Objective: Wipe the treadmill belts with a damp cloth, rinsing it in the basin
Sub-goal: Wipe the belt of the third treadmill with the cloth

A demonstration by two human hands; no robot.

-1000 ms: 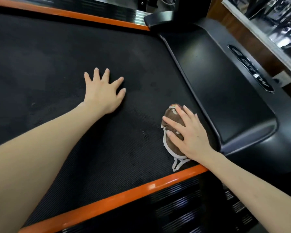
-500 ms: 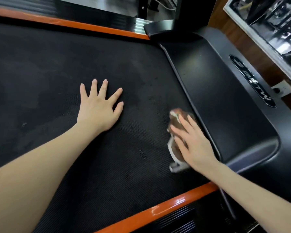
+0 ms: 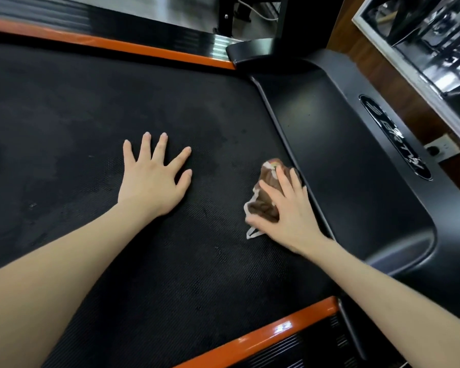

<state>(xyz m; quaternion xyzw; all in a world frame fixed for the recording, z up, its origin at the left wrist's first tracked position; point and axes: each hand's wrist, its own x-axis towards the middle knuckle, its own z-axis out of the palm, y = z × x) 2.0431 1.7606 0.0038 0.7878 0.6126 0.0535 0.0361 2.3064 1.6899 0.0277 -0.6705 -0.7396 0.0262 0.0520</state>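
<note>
1. Left grip (image 3: 154, 181) flat on belt (image 3: 91, 102), fingers spread; holds nothing.
2. Right grip (image 3: 284, 208) presses cloth (image 3: 266, 187) with straight fingers, at belt edge beside hood (image 3: 343, 155).
3. Risk: bunched cloth could slip free, or snag under hood lip.
</note>
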